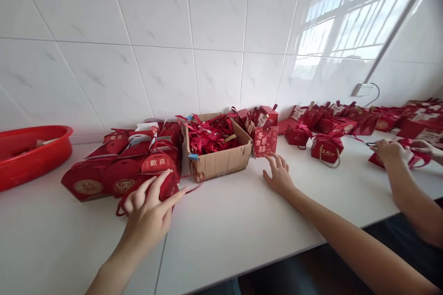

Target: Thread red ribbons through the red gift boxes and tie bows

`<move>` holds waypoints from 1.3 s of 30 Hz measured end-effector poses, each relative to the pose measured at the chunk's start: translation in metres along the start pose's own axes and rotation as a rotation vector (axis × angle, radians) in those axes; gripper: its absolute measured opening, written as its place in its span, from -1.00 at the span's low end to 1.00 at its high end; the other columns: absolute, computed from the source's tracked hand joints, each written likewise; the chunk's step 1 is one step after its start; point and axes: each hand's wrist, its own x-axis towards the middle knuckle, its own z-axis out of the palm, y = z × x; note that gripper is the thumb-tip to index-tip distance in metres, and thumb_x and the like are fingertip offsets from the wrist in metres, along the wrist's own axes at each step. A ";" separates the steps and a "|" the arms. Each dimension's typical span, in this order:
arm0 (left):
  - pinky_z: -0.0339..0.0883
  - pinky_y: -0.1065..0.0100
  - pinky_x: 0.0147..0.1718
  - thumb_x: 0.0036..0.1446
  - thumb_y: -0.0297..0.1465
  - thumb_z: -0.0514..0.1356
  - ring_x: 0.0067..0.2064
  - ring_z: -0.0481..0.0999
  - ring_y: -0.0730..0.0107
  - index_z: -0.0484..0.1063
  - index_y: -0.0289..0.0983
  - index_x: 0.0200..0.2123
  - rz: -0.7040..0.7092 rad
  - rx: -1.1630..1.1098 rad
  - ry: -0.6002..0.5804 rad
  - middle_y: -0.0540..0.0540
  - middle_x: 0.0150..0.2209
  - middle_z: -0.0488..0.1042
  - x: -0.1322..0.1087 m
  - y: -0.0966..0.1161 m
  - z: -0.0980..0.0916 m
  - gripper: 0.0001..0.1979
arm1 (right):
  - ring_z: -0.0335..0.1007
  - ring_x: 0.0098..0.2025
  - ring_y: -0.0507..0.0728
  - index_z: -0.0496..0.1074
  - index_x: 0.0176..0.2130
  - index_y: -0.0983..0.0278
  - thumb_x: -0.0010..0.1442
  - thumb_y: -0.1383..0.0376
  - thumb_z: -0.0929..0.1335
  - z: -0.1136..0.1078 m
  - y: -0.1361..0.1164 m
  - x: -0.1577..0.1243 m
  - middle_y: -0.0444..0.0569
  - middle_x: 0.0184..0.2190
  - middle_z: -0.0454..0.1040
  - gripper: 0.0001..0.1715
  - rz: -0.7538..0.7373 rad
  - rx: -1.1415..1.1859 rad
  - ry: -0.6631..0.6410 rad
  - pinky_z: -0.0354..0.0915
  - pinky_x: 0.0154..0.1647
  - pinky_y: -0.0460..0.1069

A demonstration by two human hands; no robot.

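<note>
My left hand (148, 207) lies over a small red gift box (169, 186) at the front of the stack on the left. Its fingers are spread, and part of that box is hidden beneath it. A thin ribbon runs from the box to the right. My right hand (278, 175) hovers or rests low over the table, fingers apart, with the tips by the lower edge of a red printed card (266, 141). Between my hands, farther back, stands a cardboard box (221, 163) full of red ribbons (211, 136).
Red gift boxes (104, 170) are stacked left, beside a red plastic basin (41, 161). More boxes (327, 150) line the white table (224, 230) to the right. A co-worker's hands (391, 152) handle a red box at far right. A tiled wall (155, 78) closes the back.
</note>
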 end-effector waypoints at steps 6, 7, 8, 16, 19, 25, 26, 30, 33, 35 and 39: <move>0.02 -0.15 0.15 0.11 -0.19 0.16 0.15 0.26 -0.17 0.30 -0.29 0.09 -0.380 -0.133 0.306 -0.37 0.14 0.27 -0.002 -0.005 0.004 -0.49 | -0.01 0.22 0.35 0.18 0.15 0.26 0.17 0.27 0.24 0.000 0.000 0.001 0.20 0.18 0.14 -0.45 0.004 -0.008 0.003 0.13 0.10 0.25; 0.04 -0.21 0.11 0.09 -0.13 0.16 0.16 0.24 -0.24 0.25 -0.31 0.12 -0.457 -0.144 0.269 -0.39 0.13 0.28 -0.001 -0.006 0.004 -0.41 | -0.02 0.23 0.35 0.19 0.15 0.27 0.17 0.27 0.24 0.000 0.000 0.001 0.20 0.18 0.13 -0.46 0.004 -0.005 0.007 0.13 0.10 0.25; 0.06 -0.27 0.08 0.06 -0.08 0.16 0.16 0.21 -0.30 0.22 -0.30 0.14 -0.515 -0.148 0.218 -0.40 0.12 0.29 -0.001 -0.007 0.004 -0.36 | -0.02 0.23 0.35 0.19 0.14 0.27 0.17 0.27 0.24 0.000 0.000 0.001 0.21 0.18 0.13 -0.47 0.002 -0.002 0.009 0.13 0.10 0.25; -0.04 -0.19 0.19 0.01 -0.04 0.09 0.22 0.13 -0.23 0.27 -0.23 0.07 -0.461 -0.237 0.155 -0.33 0.15 0.12 -0.018 -0.017 0.014 -0.40 | 0.03 0.19 0.36 0.23 0.09 0.27 0.20 0.27 0.23 0.000 0.001 -0.001 0.24 0.17 0.13 -0.54 -0.050 0.042 0.018 0.19 0.02 0.26; 0.01 -0.17 0.20 0.06 -0.12 0.08 0.24 0.11 -0.15 0.26 -0.12 0.08 -0.456 -0.375 0.089 -0.23 0.17 0.11 -0.031 -0.014 0.008 -0.50 | 0.03 0.20 0.37 0.25 0.07 0.29 0.21 0.27 0.23 0.001 0.002 -0.002 0.24 0.18 0.12 -0.57 -0.085 0.061 0.005 0.19 0.03 0.26; 0.09 -0.11 0.19 0.10 -0.19 0.10 0.26 0.12 -0.06 0.16 0.04 0.16 -0.372 -0.585 -0.002 -0.07 0.22 0.12 -0.040 0.002 -0.004 -0.48 | 0.06 0.18 0.37 0.27 0.05 0.27 0.22 0.29 0.22 0.000 0.003 -0.002 0.22 0.19 0.10 -0.61 -0.159 0.112 -0.041 0.22 0.02 0.24; 0.10 -0.10 0.19 0.10 -0.19 0.11 0.26 0.13 -0.06 0.11 0.03 0.19 -0.385 -0.624 -0.013 -0.08 0.23 0.12 -0.038 0.009 -0.004 -0.44 | 0.07 0.18 0.37 0.27 0.05 0.27 0.22 0.29 0.22 0.000 0.003 -0.002 0.22 0.19 0.10 -0.61 -0.163 0.120 -0.044 0.23 0.01 0.25; 0.13 -0.04 0.18 0.10 -0.21 0.13 0.27 0.12 -0.03 0.06 -0.13 0.16 -0.400 -0.802 -0.052 -0.22 0.27 0.07 -0.021 0.048 0.002 -0.43 | 0.08 0.17 0.37 0.26 0.04 0.25 0.21 0.32 0.21 0.001 0.004 -0.002 0.22 0.19 0.11 -0.61 -0.174 0.160 -0.052 0.24 -0.01 0.25; 0.12 -0.06 0.16 0.10 -0.19 0.11 0.28 0.09 -0.06 0.17 -0.19 0.01 -0.251 -0.889 -0.132 -0.29 0.28 0.02 -0.002 0.079 0.012 -0.58 | 0.08 0.17 0.37 0.25 0.04 0.23 0.20 0.32 0.21 0.000 0.004 -0.002 0.21 0.18 0.13 -0.61 -0.160 0.200 -0.028 0.20 0.02 0.27; 0.13 -0.09 0.14 0.14 -0.18 0.07 0.28 0.07 -0.08 0.20 -0.20 0.00 -0.146 -0.940 -0.230 -0.29 0.30 -0.04 0.013 0.092 0.022 -0.61 | 0.10 0.16 0.37 0.25 0.03 0.21 0.20 0.32 0.21 -0.003 0.004 -0.001 0.19 0.16 0.15 -0.63 -0.092 0.247 0.023 0.18 0.03 0.30; 0.06 -0.12 0.15 0.17 -0.15 0.04 0.31 -0.04 -0.14 0.18 -0.22 0.05 0.050 -1.031 -0.303 -0.32 0.32 -0.14 0.038 0.106 0.051 -0.56 | 0.16 0.12 0.35 0.27 -0.04 0.19 0.21 0.29 0.21 -0.026 0.002 0.017 0.15 0.12 0.21 -0.70 0.004 0.407 0.198 0.18 0.03 0.31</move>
